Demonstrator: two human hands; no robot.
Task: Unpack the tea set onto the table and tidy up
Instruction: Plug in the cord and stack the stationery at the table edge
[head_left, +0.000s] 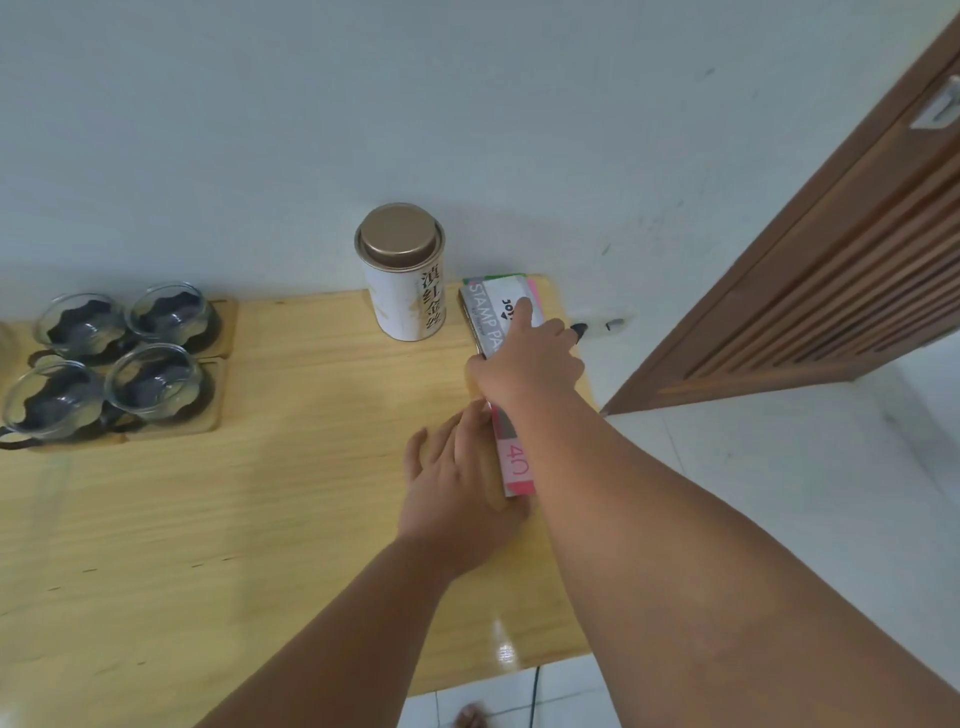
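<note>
Right hand (527, 361) lies palm-down across the top of a long, flat stamp-pad box (496, 332), fingers spread over its printed face and the thumb hooked on its left edge, so it is grasping the box from above. Left hand (457, 470) is open and flat, its fingers pressed against the near left side of the same box; it steadies and grips nothing.

Going from big to small: the wooden tabletop (291, 467) carries everything. The box runs along its right edge, from close to the far wall back toward the person. At the far left stand four glass cups (111, 358) with dark inserts, on wooden coasters, grouped two by two and well apart from the hands. Just left of the box's far end, near the wall, stands a white tea tin (402, 275) with a gold lid, upright and closed. I cannot tell whether tin and box touch.

The tea set looks already laid out, so the step in hand appears to be tidying: squaring the box against the edge or the wall. To do it well, the box should slide flat under even pressure from the upper hand, with the flat hand serving as a guide along the side. Its far corner should stay clear of the tin, which could tip if nudged, and the box should not overhang the right edge.
</note>
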